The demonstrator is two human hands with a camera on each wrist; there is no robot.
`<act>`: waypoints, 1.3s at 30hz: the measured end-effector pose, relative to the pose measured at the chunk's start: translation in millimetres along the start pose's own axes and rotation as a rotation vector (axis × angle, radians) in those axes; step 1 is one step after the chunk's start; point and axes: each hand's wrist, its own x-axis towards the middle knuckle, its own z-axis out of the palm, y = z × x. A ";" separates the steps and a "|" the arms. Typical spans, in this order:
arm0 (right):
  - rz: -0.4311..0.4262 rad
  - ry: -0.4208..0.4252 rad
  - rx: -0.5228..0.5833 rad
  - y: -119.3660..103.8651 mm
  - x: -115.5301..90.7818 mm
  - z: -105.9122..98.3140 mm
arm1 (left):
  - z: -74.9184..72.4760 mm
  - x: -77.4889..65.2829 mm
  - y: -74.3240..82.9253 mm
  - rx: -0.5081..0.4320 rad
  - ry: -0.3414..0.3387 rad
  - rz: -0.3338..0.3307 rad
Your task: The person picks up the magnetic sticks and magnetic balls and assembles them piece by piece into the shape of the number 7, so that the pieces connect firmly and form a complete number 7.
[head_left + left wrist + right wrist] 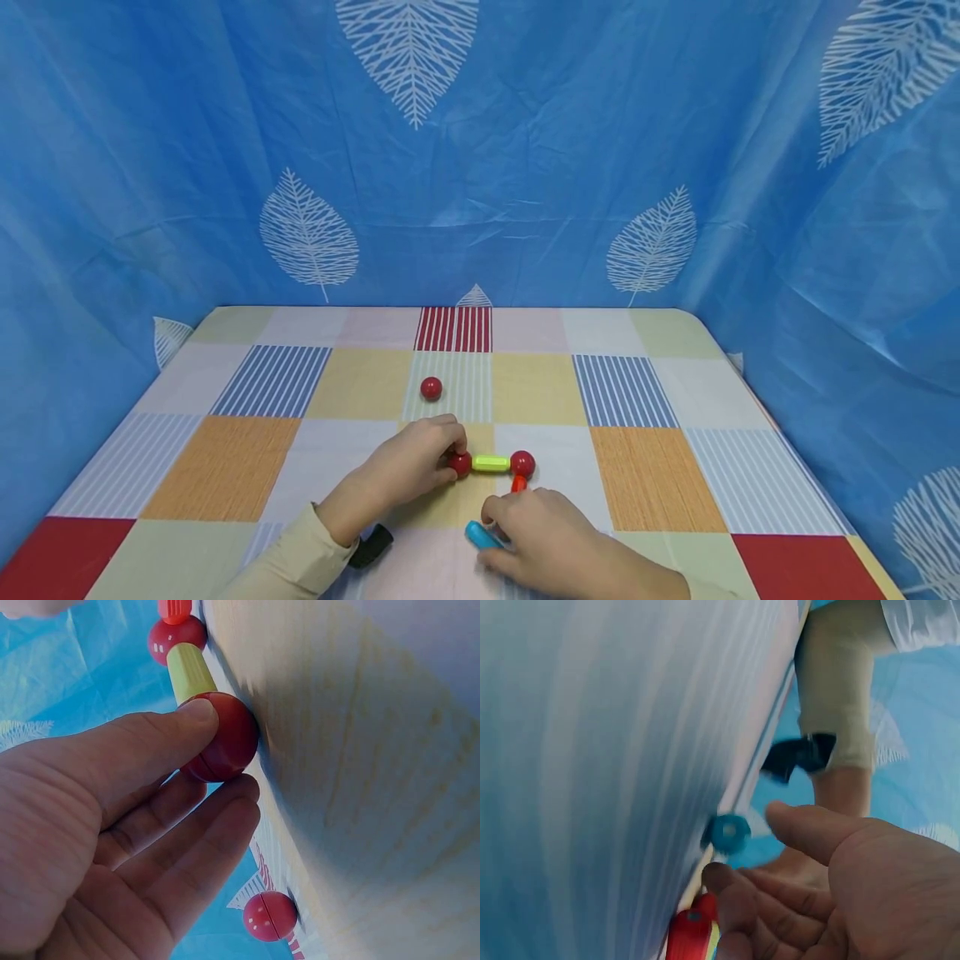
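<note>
Left hand (417, 454) pinches red ball (236, 739); right hand (546, 535) — loosely parted, empty — beside blue stick (481, 535).

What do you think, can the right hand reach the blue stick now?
Probably yes: the right hand is close beside the blue stick, seems to hold nothing, and nothing visible blocks the way.

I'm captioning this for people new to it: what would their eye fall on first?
Probably the glossy red balls: one pinched by the left hand and another at opposite ends of a lime rod, with a third lying apart farther back on the patchwork cloth. Next, the bright blue rod beside the right hand. Behind the table, the blue curtain with white leaf prints fills the background.
</note>
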 end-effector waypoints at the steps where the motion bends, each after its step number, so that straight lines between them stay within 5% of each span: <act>1: -0.013 0.025 0.008 2.4 -0.8 -1.4 | -0.2 0.0 0.4 0.002 0.003 0.002; 9: -0.144 0.188 0.035 30.2 -3.4 -13.7 | -2.7 -1.5 1.3 0.005 -0.008 -0.023; 19: -0.232 0.045 0.053 49.0 -0.4 -8.2 | 0.8 -10.7 4.1 0.003 0.008 -0.048; 31: -0.282 -0.002 0.017 56.3 3.8 -9.0 | 12.3 -33.0 33.3 0.067 0.176 -0.178; 35: -0.274 -0.013 0.021 56.9 3.9 -11.1 | 19.2 -41.1 49.7 0.098 0.131 -0.273; 39: -0.275 -0.012 0.019 57.4 4.2 -12.1 | 24.3 -45.8 66.3 0.133 0.017 -0.358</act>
